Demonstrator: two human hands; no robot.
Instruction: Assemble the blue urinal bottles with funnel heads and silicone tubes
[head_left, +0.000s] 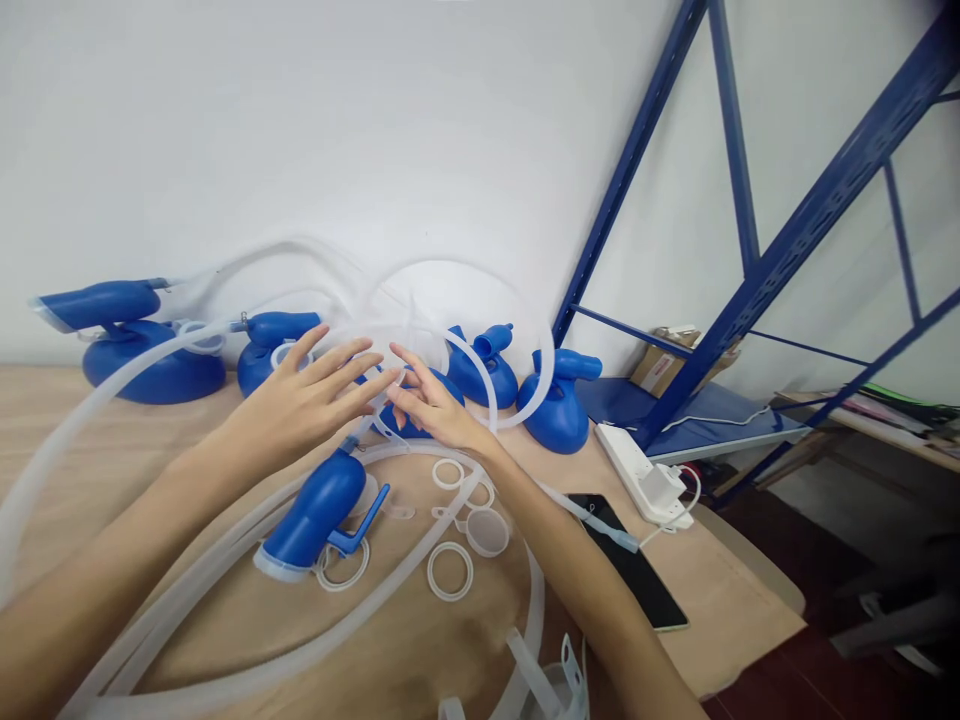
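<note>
My left hand point(315, 390) is raised over the table's middle, fingers spread, with nothing held in it. Close to its fingertips is my right hand point(431, 400), its fingers apart; a small clear piece shows near them, and I cannot tell whether it is touched. Behind both hands is a partly hidden blue container point(416, 425). A blue funnel-like part point(319, 515) with a handle lies in front of my left hand, joined to a clear tube. White rings point(450, 571) and a translucent cap point(487, 532) lie on the table in front.
Blue containers stand along the wall at left point(154, 370) and right point(556, 415). Long clear tubes point(300, 665) loop over the brown table point(720, 610). A black tablet point(637, 570) and a white power strip point(626, 460) lie at right, beside a blue metal rack point(660, 400).
</note>
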